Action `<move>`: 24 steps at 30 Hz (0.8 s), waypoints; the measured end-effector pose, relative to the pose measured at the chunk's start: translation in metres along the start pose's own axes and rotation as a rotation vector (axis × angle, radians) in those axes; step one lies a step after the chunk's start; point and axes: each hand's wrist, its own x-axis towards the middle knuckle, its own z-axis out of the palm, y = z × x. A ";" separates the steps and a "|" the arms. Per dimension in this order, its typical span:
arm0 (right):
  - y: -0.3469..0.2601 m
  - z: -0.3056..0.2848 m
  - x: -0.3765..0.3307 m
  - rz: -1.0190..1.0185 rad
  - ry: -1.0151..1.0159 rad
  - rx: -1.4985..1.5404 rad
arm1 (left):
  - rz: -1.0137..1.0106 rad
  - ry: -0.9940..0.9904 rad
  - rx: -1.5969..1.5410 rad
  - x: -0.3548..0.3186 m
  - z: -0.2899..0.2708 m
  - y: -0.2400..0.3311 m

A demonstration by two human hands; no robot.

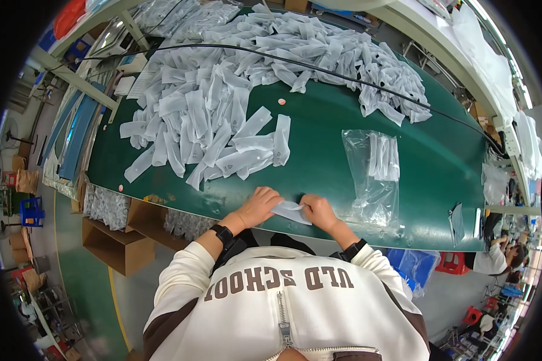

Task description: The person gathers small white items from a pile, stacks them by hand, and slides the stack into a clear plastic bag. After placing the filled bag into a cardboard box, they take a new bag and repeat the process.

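At the near edge of the green table (319, 126), a small frosted plastic pouch (290, 212) lies stretched between my two hands. The fingers of my left hand (260, 206) are bent over its left end. My right hand (320, 213) pinches its right end, thumb and fingertips pressed together. Whether anything is inside the pouch cannot be made out. To the right of my hands lies a large clear plastic bag (374, 195), with a neat row of several frosted pouches (382, 157) at its far end. Beyond my left hand, loose frosted pouches (202, 123) spread in a heap.
More pouches (325, 48) are piled along the far side. A black cable (271, 57) crosses above the table. Cardboard boxes (123, 246) stand below the left front edge. A red stool (453, 263) and another person (494, 260) are at the right.
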 end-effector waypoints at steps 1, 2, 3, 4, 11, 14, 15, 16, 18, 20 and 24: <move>0.004 -0.006 0.007 -0.010 -0.006 -0.002 | 0.014 -0.034 0.005 -0.003 0.002 -0.001; 0.010 -0.017 0.019 -0.033 0.005 -0.109 | 0.013 -0.028 0.008 -0.001 0.002 -0.001; 0.008 -0.027 0.036 -0.061 0.012 -0.213 | 0.006 -0.037 0.000 -0.002 0.001 -0.001; 0.005 -0.036 0.058 -0.123 0.095 -0.210 | -0.003 -0.045 -0.007 -0.004 0.000 -0.001; 0.002 -0.051 0.195 -0.427 0.117 -0.399 | -0.033 -0.076 0.028 -0.008 -0.013 0.002; 0.042 -0.042 0.199 -0.335 0.172 -0.528 | -0.045 -0.075 0.023 -0.014 -0.016 -0.002; 0.054 -0.039 0.192 -0.256 0.129 -0.493 | -0.080 -0.063 -0.014 -0.020 -0.015 -0.006; 0.061 -0.040 0.178 -0.178 0.085 -0.459 | -0.115 -0.049 -0.052 -0.025 -0.013 -0.009; 0.061 -0.037 0.144 -0.142 0.080 -0.308 | -0.163 -0.024 -0.088 -0.036 -0.015 -0.011; 0.052 -0.035 0.101 0.087 0.109 -0.123 | -0.129 0.004 -0.079 -0.037 -0.019 -0.008; 0.017 0.001 0.047 0.305 0.249 -0.023 | -0.062 0.053 0.023 -0.030 -0.029 0.001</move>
